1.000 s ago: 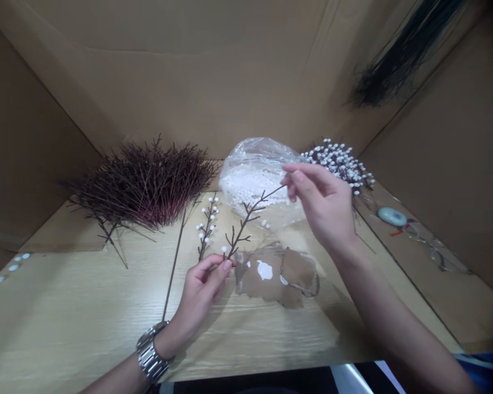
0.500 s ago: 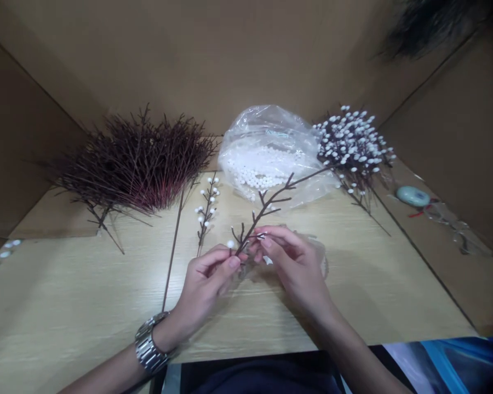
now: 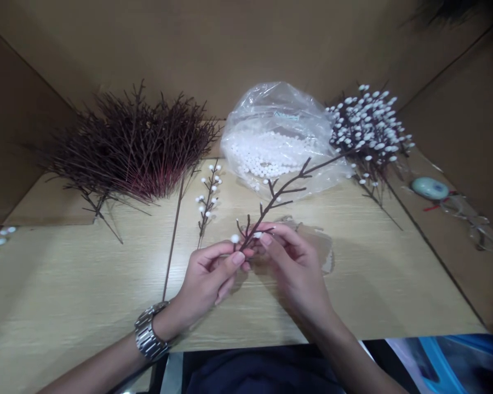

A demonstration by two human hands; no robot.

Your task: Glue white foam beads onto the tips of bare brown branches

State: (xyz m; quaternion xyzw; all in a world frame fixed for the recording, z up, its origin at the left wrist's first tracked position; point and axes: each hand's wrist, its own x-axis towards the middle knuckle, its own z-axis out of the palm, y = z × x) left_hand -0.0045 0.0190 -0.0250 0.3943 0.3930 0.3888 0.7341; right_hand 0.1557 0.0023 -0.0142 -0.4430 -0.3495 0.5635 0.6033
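A brown artificial twig slants up and to the right from my left hand, whose thumb and fingers pinch it low down. One white ball sits on a side sprig just above the left thumb. My right hand is closed at the twig's lower right side. Between its thumb and fingers shows a white bead, close to a side sprig; whether the two touch I cannot tell. Most of the twig's other tips are bare. The right fingertips are partly hidden behind the twig.
Behind stand a heap of bare brown twigs, a clear plastic bag of white beads and a pile of white-berried twigs. One berried twig lies left of centre. A pale green oval object lies at right, several white beads at far left.
The view has shifted slightly. The right fingers have moved a little relative to the twig, and the white bead now shows at their tips. The left hand keeps its hold.
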